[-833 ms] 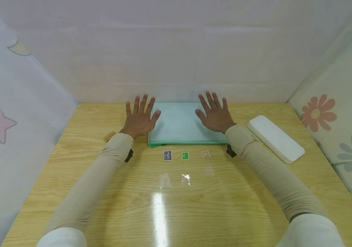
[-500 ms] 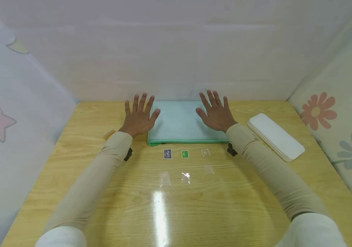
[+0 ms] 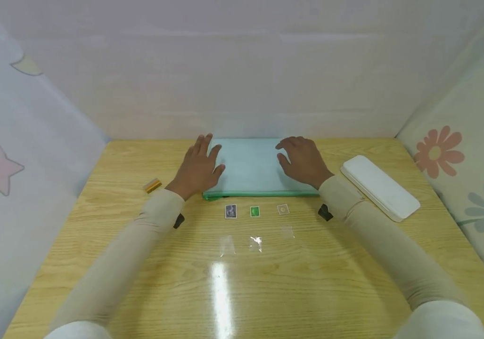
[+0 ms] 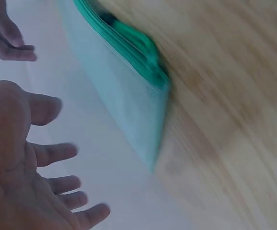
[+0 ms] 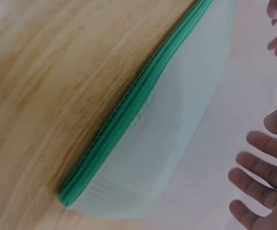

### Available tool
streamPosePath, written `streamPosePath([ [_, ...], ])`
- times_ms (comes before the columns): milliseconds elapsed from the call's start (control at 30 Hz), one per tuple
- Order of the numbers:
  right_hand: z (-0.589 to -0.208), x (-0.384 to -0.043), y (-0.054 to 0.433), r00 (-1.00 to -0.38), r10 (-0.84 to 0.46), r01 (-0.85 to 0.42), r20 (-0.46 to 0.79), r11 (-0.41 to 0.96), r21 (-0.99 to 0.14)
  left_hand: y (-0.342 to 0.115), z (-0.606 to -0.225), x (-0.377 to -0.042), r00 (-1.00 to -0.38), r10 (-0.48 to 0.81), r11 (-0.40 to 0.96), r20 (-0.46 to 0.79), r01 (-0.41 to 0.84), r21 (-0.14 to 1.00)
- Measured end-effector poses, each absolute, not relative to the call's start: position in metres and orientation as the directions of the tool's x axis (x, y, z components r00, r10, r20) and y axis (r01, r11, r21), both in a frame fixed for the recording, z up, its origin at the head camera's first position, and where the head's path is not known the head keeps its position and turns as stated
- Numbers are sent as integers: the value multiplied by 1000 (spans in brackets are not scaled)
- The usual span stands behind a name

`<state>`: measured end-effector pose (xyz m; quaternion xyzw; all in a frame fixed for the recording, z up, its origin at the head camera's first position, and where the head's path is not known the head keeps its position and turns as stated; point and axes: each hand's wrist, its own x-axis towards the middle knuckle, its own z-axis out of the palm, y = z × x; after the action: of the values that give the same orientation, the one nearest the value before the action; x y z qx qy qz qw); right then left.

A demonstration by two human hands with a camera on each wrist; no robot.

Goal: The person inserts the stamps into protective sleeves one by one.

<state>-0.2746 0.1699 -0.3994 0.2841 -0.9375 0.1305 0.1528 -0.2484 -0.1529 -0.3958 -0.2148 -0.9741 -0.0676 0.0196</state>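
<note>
A pale blue zip pouch point(image 3: 249, 165) with a green zipper point(image 5: 124, 115) lies flat at the back of the table. My left hand point(image 3: 197, 170) hovers over its left end, fingers loosely spread and slightly bent. Over the right end, my right hand point(image 3: 305, 162) has its fingers bent loosely forward. Both palms look bare in the wrist views, and a gap shows between them and the pouch. In front of the pouch lie three small stamps: a dark one point(image 3: 231, 211), a green one point(image 3: 255, 211) and a beige one point(image 3: 283, 209).
Three small clear plastic pieces point(image 3: 256, 244) lie in a row nearer the front. A small orange and grey item point(image 3: 152, 185) sits left of the left hand. A white oblong case point(image 3: 379, 187) lies at the right. Pale cloth walls point(image 3: 242, 84) enclose the table's back and sides.
Both hands were spread flat with straight fingers; now the fingers bend. The left hand has shifted a little right and turned, uncovering the orange and grey item. The right fingers have drawn in.
</note>
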Motion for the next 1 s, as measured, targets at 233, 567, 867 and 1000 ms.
streamPosePath([
  [233, -393, -250, 176, -692, -648, -714, 318, 679, -171, -120, -389, -197, -768, 607, 759, 206, 637, 138],
  [567, -394, -229, 189, -596, -799, -702, -78, 566, -433, -56, -397, -117, -433, 900, 432, 45, 902, 22],
  [867, -403, -217, 185, -525, -835, -712, -165, 537, -453, -38, -413, -93, -354, 935, 353, 6, 931, -91],
  [1000, -405, -217, 185, -528, -835, -712, -155, 535, -454, -32, -415, -86, -357, 934, 356, 12, 928, -113],
])
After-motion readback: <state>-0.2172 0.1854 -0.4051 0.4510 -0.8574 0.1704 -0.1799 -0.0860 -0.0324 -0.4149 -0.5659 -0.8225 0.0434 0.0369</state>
